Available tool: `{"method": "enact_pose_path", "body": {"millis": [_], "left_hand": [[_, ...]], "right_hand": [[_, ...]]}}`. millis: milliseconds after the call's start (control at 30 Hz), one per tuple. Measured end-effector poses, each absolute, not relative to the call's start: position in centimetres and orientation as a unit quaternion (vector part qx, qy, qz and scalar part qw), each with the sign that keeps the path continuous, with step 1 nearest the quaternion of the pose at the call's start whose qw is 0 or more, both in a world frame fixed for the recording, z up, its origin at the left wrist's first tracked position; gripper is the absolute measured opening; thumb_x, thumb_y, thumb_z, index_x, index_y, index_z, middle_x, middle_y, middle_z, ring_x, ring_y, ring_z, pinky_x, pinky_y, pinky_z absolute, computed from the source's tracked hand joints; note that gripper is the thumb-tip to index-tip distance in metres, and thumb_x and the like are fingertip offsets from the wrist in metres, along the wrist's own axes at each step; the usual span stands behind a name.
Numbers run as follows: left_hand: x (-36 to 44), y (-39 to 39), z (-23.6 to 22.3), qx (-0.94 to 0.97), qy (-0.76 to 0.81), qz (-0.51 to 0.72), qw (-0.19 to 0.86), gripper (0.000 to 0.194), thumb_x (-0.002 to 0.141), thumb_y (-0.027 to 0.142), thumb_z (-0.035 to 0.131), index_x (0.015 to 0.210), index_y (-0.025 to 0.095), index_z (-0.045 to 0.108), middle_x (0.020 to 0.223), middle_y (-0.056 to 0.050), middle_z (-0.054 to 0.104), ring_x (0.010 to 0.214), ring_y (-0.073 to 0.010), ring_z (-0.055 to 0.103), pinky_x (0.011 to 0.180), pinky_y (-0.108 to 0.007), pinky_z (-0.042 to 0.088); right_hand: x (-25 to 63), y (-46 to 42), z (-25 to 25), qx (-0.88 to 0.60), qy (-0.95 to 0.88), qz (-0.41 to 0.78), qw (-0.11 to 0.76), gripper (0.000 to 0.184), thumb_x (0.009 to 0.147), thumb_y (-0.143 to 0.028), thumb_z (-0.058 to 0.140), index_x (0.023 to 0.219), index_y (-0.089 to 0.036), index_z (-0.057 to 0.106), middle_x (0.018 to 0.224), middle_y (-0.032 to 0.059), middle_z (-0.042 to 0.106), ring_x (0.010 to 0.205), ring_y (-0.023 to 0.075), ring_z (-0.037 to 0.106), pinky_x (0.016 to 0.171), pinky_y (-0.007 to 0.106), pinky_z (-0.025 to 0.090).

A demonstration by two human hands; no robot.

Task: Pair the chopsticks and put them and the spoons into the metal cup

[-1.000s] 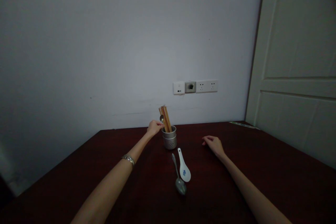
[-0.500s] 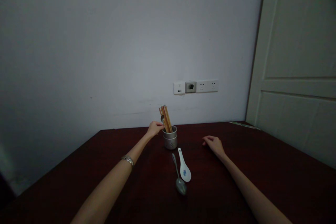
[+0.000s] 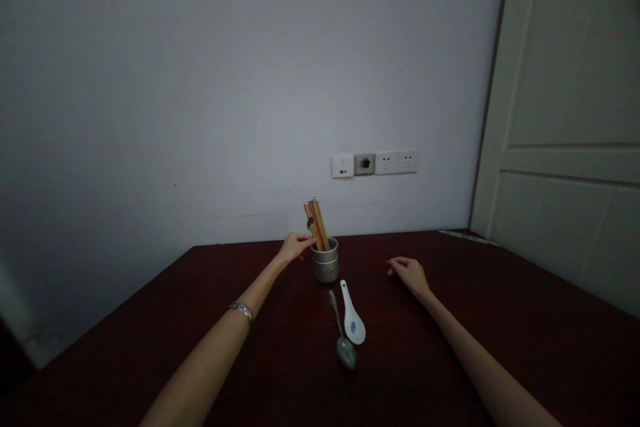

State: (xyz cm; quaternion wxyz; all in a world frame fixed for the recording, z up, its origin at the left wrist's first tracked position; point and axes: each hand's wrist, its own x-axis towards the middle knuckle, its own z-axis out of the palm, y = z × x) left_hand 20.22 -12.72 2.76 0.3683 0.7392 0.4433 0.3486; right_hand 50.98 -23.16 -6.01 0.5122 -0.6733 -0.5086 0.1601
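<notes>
Fingers of the left hand point(image 3: 293, 246) pinch a small spoon point(image 3: 310, 225) standing among chopsticks point(image 3: 316, 225) in the cup point(image 3: 325, 262) just right of the grip. Right hand point(image 3: 410, 273) rests loosely open, empty, on the table point(image 3: 500, 300).

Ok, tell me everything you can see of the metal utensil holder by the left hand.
The utensil holder is a small, dull silver metal cylinder with a stepped rim and small holes low on its wall. It stands upright on the dark red table near the wall. A bundle of wooden chopsticks and a metal spoon stand in it, leaning left. The left hand reaches its rim, fingertips at the spoon. Two spoons lie apart in front.
</notes>
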Motion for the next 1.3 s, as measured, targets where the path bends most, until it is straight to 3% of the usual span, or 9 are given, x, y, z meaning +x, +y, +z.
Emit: {"method": "enact_pose_path", "body": {"millis": [233, 467, 867, 1300], "left_hand": [[17.9, -14.1, 2.2, 0.593, 0.462, 0.453, 0.479, 0.042, 0.066, 0.044, 0.062, 0.095, 0.014, 0.061, 0.103, -0.011, 0.060, 0.067, -0.0103, 0.056, 0.045, -0.015, 0.043], [16.8, -14.3, 0.2, 0.558, 0.443, 0.457, 0.533, 0.046, 0.062, 0.047, 0.066, 0.094, 0.015, 0.060, 0.101, -0.010, 0.060, 0.065, -0.0102, 0.056, 0.046, -0.018, 0.044], [17.9, -15.5, 0.6, 0.558, 0.451, 0.463, 0.521, 0.042, 0.063, 0.042, 0.066, 0.093, 0.012, 0.061, 0.095, -0.011, 0.061, 0.058, -0.0077, 0.053, 0.039, -0.014, 0.038], [16.7, -16.0, 1.1, 0.660, 0.468, 0.417, 0.414, 0.036, 0.068, 0.036, 0.061, 0.093, 0.010, 0.061, 0.088, -0.010, 0.062, 0.061, -0.0109, 0.054, 0.036, -0.014, 0.038]], "right_hand": [[50.9, -23.2, -6.0, -0.669, -0.509, 0.156, 0.519, 0.031, 0.068, -0.039, 0.047, 0.069, -0.015, 0.067, 0.056, 0.0043, 0.067, 0.061, 0.0193, 0.061, 0.060, 0.025, 0.041], [50.9, -23.3, -6.0, -0.673, -0.520, 0.150, 0.504, 0.030, 0.068, -0.039, 0.047, 0.068, -0.015, 0.066, 0.055, 0.0033, 0.066, 0.060, 0.0188, 0.061, 0.059, 0.024, 0.041], [51.0, -23.1, -6.0, -0.688, -0.514, 0.157, 0.487, 0.031, 0.069, -0.039, 0.047, 0.073, -0.015, 0.066, 0.058, 0.0034, 0.067, 0.064, 0.0191, 0.062, 0.062, 0.025, 0.041], [50.7, -23.3, -5.9, -0.687, -0.524, 0.152, 0.480, 0.030, 0.069, -0.038, 0.047, 0.071, -0.015, 0.066, 0.058, 0.0035, 0.067, 0.062, 0.0185, 0.061, 0.061, 0.024, 0.041]]}}
